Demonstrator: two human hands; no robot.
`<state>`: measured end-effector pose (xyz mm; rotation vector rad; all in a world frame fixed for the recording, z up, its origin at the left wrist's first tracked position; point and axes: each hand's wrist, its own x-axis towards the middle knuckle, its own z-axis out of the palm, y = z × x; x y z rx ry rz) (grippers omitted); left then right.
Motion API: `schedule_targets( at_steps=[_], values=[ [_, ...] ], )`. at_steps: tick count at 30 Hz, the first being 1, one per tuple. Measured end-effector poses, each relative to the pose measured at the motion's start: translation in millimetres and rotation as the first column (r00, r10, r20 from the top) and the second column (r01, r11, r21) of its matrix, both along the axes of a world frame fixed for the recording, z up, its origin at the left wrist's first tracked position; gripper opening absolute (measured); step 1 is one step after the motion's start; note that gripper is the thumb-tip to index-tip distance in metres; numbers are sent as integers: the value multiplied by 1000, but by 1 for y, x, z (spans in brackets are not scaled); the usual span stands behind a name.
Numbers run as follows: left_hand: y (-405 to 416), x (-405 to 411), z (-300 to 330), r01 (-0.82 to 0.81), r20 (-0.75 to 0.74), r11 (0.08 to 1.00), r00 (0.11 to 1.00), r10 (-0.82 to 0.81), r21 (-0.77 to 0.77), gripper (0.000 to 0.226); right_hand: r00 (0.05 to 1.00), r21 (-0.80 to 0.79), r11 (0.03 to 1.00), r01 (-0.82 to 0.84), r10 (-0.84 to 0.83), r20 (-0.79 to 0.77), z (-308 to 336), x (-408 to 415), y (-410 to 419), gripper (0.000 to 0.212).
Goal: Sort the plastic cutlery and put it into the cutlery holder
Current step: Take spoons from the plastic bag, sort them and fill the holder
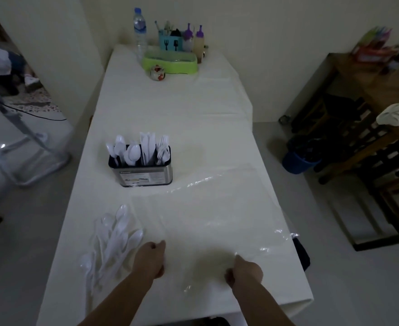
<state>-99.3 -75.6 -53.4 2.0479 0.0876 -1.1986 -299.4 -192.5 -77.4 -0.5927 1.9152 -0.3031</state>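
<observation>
A steel cutlery holder [146, 174] stands mid-table, filled with white plastic spoons, knives and forks in separate sections. A loose pile of white plastic spoons [113, 241] lies near the table's front left. A large clear plastic bag [207, 208] is spread flat over the front right of the table. My left hand [151, 258] is closed on the bag's near left edge, just right of the spoon pile. My right hand [246, 270] is closed on the bag's near edge further right.
At the far end of the white table [170, 109] stand a water bottle [140, 31], a green tray [170, 61], a blue utensil cup [171, 41], purple-capped bottles and a small round ornament. A blue bucket [298, 161] and wooden shelving sit on the floor to the right.
</observation>
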Motion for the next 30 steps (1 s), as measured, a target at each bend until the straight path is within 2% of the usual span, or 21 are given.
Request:
schedule_targets(
  at_steps=[1,3,6,9,12,18,23,30],
  values=[
    [-4,-1,4,-131,-143,990,982,122,-60,28,1000,-1,1000,-17,17,-26,0,-1,-3,38],
    [-9,-1,14,-243,-280,964,938,204,-111,19,998,-19,999,-50,49,-50,0,-4,-13,39],
    [-13,-3,19,-153,-231,979,966,118,-138,12,964,-195,948,-253,231,-129,5,-7,-32,17],
    [-21,-4,13,-156,-225,981,966,128,-114,11,876,-347,820,-455,342,-341,15,-6,-57,27],
    [-37,-12,5,-193,-269,977,950,162,-91,19,805,-462,663,-589,427,-412,23,-1,-88,28],
    [-75,-28,-8,-339,-266,939,912,312,-61,18,746,-586,468,-661,493,-447,42,15,-157,24],
    [-107,-31,-6,-348,-248,932,916,315,-102,14,688,-607,350,-714,513,-513,46,29,-203,24],
    [-152,-25,-4,-399,-304,908,887,348,-126,16,678,-660,272,-701,540,-498,51,54,-247,24]
  ],
)
